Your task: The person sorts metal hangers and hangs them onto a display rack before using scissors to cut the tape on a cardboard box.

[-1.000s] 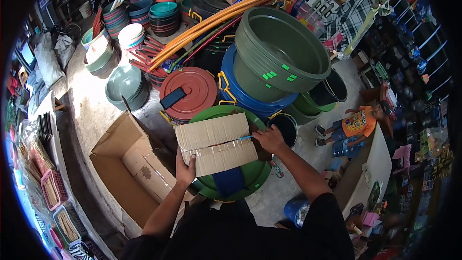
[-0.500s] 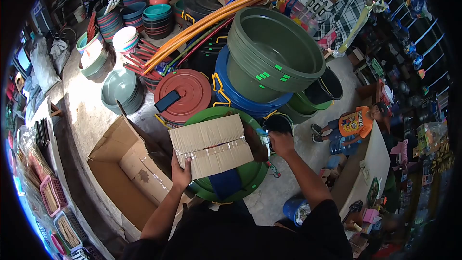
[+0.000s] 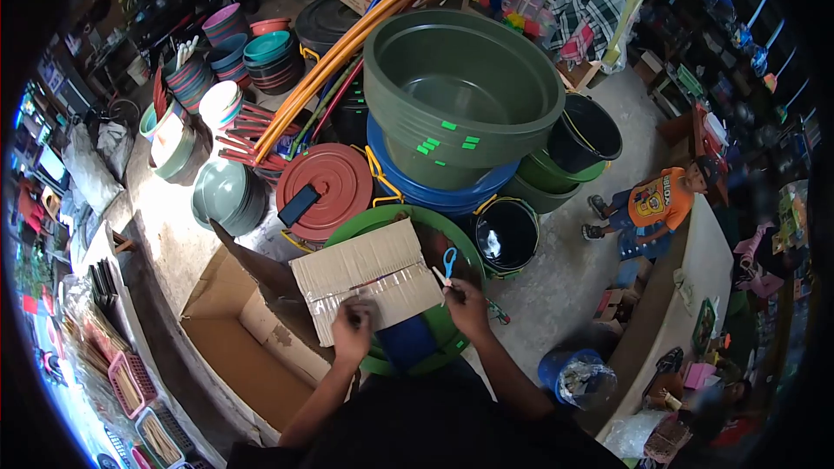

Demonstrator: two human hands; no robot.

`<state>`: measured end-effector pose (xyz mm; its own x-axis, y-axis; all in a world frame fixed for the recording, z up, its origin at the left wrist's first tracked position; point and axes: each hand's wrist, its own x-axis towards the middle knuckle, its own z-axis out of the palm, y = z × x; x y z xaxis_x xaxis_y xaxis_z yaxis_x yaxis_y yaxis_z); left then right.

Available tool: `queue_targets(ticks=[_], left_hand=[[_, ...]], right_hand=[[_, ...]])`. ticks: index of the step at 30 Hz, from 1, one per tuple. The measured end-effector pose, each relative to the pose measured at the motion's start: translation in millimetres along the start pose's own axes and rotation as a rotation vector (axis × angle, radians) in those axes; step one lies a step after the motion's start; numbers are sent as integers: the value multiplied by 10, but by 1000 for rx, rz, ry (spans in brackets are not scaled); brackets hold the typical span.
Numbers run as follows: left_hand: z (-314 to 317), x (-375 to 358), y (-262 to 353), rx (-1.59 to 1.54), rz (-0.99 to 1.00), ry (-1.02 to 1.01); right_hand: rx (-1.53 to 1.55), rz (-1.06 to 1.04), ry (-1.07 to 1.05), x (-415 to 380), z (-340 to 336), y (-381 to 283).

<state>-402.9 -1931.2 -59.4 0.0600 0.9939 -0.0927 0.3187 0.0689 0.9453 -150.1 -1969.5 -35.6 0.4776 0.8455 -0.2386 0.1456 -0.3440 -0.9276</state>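
A taped cardboard box (image 3: 369, 265) lies on the big round green lid (image 3: 465, 247) in front of me. My left hand (image 3: 354, 334) is over the near side of the box by its taped seam, fingers bunched; whatever they may pinch is hidden. My right hand (image 3: 467, 308) is closed at the box's right edge, around a small pair of scissors (image 3: 449, 262) whose light-blue handles point up and away from me. A dark blue flat piece (image 3: 408, 343) sits on the lid below the box.
An open empty carton (image 3: 234, 339) stands at left. Beyond the lid are a red-brown lid (image 3: 334, 178) with a phone (image 3: 299, 206), stacked green tubs (image 3: 465, 104) and a black bucket (image 3: 506, 234). A person in an orange shirt (image 3: 660, 200) is at right, near a blue bin (image 3: 565, 369).
My left hand has moved from the box's left edge onto its near flap by the seam. My right hand has come down and left toward the box, with the scissors now clearly visible.
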Motion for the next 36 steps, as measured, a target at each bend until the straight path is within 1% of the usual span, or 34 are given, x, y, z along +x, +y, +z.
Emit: queue_targets(ticks=[2, 3, 4, 5, 6, 8, 9, 10, 11, 12, 13, 14, 16, 17, 18, 19, 20, 21, 23, 24, 26, 29, 34, 36], left_hand=[[362, 154, -28, -207, -153, -27], [457, 225, 90, -200, -153, -19], [532, 320, 248, -355, -352, -28], [584, 384, 364, -510, -549, -34], [618, 422, 368, -500, -547, -20], [657, 513, 355, -569, -689, -34], [684, 536, 321, -556, -689, -21], [710, 532, 279, -638, -720, 14], [739, 523, 232, -720, -752, 52], [772, 532, 178, -708, -757, 67], [803, 542, 136, -775, -749, 97], [833, 534, 94, -845, -741, 127], [877, 539, 272, -858, -752, 133], [900, 549, 368, -880, -758, 123], [933, 556, 329, -877, -761, 137], [974, 571, 290, -965, -745, 155], [1003, 576, 251, -1054, -725, 170], [1039, 569, 299, -1054, -724, 180], [1127, 570, 406, -935, -659, 266], [1159, 584, 428, -932, -657, 271], [1204, 611, 473, -866, -728, 231], [1400, 620, 567, -832, -744, 275], [1492, 684, 482, -707, -711, 294], [1513, 684, 501, -650, -689, 296]], right_hand=[[-27, -114, 21, 47, 39, 3], [-2, -90, 20, 102, 69, 64], [5, -91, 10, 164, 93, 150], [-40, -162, 33, 225, 128, 233], [-84, -232, 56, 278, 147, 252], [-63, -224, 28, 374, 153, 302], [-86, -273, 20, 434, 170, 333], [-109, -319, 13, 479, 183, 372], [-96, -311, 1, 505, 181, 420], [-31, -142, -105, 516, 152, 345], [32, 26, -211, 527, 127, 267], [39, 34, -225, 539, 92, 188], [-187, -139, -205, 561, 40, 107], [-183, -135, -219, 581, 53, 120], [-180, -188, -186, 606, 81, 149], [-176, -241, -151, 623, 105, 176], [-174, -241, -162, 637, 127, 202], [-146, -249, -153, 658, 137, 203], [-112, -258, -146, 698, 132, 203], [-93, -243, -168, 712, 126, 198], [-68, -226, -194, 727, 118, 184], [-48, -205, -237, 747, 98, 182], [69, -202, -261, 790, 128, 212], [33, -190, -265, 787, 133, 213]])
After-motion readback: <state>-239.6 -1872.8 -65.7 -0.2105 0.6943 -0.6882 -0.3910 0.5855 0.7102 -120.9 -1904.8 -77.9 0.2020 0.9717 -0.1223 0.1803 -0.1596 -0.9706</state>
